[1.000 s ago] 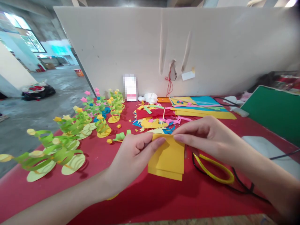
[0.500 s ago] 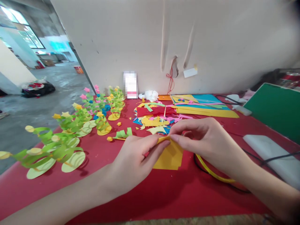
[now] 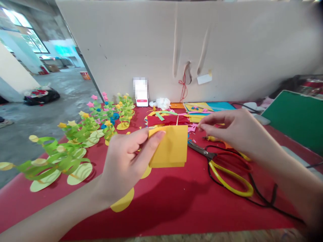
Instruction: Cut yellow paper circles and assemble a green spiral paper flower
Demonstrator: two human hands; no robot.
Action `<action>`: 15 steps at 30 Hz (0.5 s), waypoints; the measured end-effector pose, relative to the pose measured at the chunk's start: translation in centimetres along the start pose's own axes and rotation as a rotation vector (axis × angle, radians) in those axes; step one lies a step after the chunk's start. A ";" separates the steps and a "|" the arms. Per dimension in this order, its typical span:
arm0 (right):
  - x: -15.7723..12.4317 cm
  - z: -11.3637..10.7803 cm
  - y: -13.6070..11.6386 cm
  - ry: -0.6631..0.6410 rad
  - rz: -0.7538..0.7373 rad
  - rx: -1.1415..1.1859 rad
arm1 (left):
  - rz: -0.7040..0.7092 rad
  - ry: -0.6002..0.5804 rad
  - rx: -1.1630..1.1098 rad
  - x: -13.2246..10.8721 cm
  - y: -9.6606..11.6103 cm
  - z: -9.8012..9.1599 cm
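My left hand pinches a folded yellow-orange paper by its left edge and holds it up above the red table. My right hand hovers to the right of the paper, apart from it, with thumb and forefinger pinched together; nothing nameable shows between them. Below the right hand lie scissors with yellow and black handles.
Green paper spirals on pale yellow discs stand along the table's left side. A heap of coloured paper scraps and stacked coloured sheets lie at the back. A green board leans at right. A beige panel closes the back.
My left hand has lifted the folded paper off the table. My right hand has let go of it and moved up to the right, uncovering the scissors.
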State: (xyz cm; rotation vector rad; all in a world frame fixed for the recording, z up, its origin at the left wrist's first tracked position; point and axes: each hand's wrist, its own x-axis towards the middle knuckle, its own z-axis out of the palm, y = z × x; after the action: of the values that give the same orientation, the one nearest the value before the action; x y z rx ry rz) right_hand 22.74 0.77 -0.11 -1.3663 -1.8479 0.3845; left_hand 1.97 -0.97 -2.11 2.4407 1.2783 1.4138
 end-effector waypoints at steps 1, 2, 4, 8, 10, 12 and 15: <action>0.0 0.0 -0.1 -0.029 0.005 0.042 | -0.014 0.007 -0.001 0.0 0.0 0.0; 0.0 0.1 -0.3 -0.076 0.000 0.098 | -0.031 -0.006 -0.015 0.0 0.0 0.1; -0.4 0.4 -0.9 -0.150 -0.025 0.210 | -0.082 -0.058 -0.069 0.0 0.0 0.4; -1.3 0.8 -1.6 -0.133 -0.095 0.182 | -0.174 -0.228 -0.248 -0.1 -0.1 0.7; -1.7 0.9 -1.6 -0.181 -0.172 0.057 | -0.216 -0.390 -0.334 -0.3 -0.2 0.6; -2.0 1.2 -1.5 -0.271 -0.268 -0.038 | -0.240 -0.533 -0.369 -0.6 -0.4 0.5; -2.7 2.2 -1.3 -0.361 -0.366 -0.115 | -0.253 -0.639 -0.357 -1.2 -0.8 0.5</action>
State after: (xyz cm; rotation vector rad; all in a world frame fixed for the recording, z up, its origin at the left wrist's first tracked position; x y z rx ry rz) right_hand 20.49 -1.71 -1.80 -1.0466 -2.3990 0.3538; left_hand 1.51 -1.14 -3.57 2.1235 1.0222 0.6400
